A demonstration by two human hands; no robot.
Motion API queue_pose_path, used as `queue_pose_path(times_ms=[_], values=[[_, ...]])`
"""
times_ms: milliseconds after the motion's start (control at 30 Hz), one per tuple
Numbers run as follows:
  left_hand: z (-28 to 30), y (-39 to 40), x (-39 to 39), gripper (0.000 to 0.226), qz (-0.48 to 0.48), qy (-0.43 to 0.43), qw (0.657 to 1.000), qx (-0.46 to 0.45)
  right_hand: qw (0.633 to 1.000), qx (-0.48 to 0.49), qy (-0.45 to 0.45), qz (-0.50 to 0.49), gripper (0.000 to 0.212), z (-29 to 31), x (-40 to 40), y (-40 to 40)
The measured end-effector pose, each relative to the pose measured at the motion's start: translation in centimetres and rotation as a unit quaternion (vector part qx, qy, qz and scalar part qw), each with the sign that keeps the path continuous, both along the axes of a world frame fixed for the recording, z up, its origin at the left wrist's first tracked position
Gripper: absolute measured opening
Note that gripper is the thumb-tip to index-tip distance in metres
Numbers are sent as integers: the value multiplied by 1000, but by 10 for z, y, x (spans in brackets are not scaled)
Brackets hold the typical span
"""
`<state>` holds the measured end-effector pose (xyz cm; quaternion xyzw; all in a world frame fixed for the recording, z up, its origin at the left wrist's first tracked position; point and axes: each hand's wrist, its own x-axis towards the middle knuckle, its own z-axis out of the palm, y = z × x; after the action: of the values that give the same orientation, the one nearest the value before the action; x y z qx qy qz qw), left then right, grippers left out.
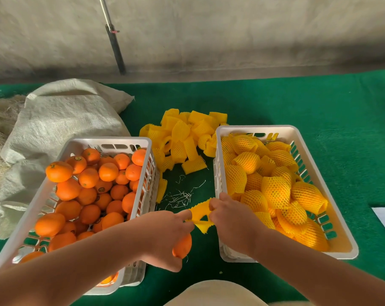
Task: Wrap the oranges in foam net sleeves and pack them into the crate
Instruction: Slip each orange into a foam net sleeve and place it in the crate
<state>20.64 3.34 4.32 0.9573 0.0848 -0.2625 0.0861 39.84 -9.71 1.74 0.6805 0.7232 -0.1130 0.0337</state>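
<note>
Your left hand [165, 235] cups an orange [182, 246] while pinching a yellow foam net sleeve [201, 214]. Your right hand [231, 219] pinches its other edge, beside the crate [218, 155].

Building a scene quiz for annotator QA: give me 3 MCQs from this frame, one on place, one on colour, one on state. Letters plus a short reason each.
1. Where does the pile of loose foam sleeves lie?
A. inside the left crate
B. on the green cloth between the two crates
C. on the woven sack

2. What colour are both crates?
A. white
B. blue
C. green

3. What is the left hand doing?
A. resting flat on the cloth
B. holding an orange while pinching the sleeve
C. gripping the crate rim

Answers:
1 B: the sleeves sit on the green cloth between the left crate and the right crate.
2 A: both rims are white.
3 B: the orange shows under the palm; both it and the right hand pinch the foam sleeve.
</note>
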Motion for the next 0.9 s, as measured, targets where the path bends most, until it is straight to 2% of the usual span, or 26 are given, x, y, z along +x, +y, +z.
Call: queue_pose_path(times_ms=[67, 133, 167, 233, 300, 333, 400, 433, 467, 600, 700, 767, 900], values=[[-3, 3, -3, 74, 71, 1, 995, -63, 1000, 1, -2, 4, 32, -2, -4, -2], [-5, 8, -5, 63, 159, -10, 976, -148, 1000, -9, 1, 12, 32, -3, -7, -3], [-6, 11, -6, 57, 208, -19, 959, -194, 1000, -19, 9, 15, 32, -4, -8, -4], [-6, 15, -7, 48, 314, -32, 902, -293, 998, -42, 36, 19, 32, -7, -9, -6], [-9, 13, -7, 52, 434, -48, 813, -385, 997, -53, 58, 16, 31, -11, -11, -9], [-13, 10, -7, 56, 505, -61, 746, -429, 996, -53, 63, 17, 31, -14, -12, -11], [-22, 2, -5, 67, 626, -95, 590, -501, 996, -58, 64, 25, 31, -19, -13, -13], [-25, -3, -4, 72, 655, -109, 537, -521, 996, -61, 59, 33, 31, -21, -14, -14], [-27, -8, -2, 73, 665, -116, 508, -534, 996, -63, 48, 46, 30, -23, -15, -14], [-21, -30, 8, 57, 652, -144, 477, -572, 996, -56, 26, 63, 31, -31, -17, -15], [-19, -37, 9, 61, 659, -158, 444, -587, 996, -49, 30, 62, 31, -32, -16, -18], [-18, -40, 6, 65, 647, -159, 461, -587, 997, -38, 27, 66, 31, -31, -17, -21], [-14, -41, 0, 61, 605, -159, 519, -582, 998, -27, 41, 50, 31, -25, -18, -26]])
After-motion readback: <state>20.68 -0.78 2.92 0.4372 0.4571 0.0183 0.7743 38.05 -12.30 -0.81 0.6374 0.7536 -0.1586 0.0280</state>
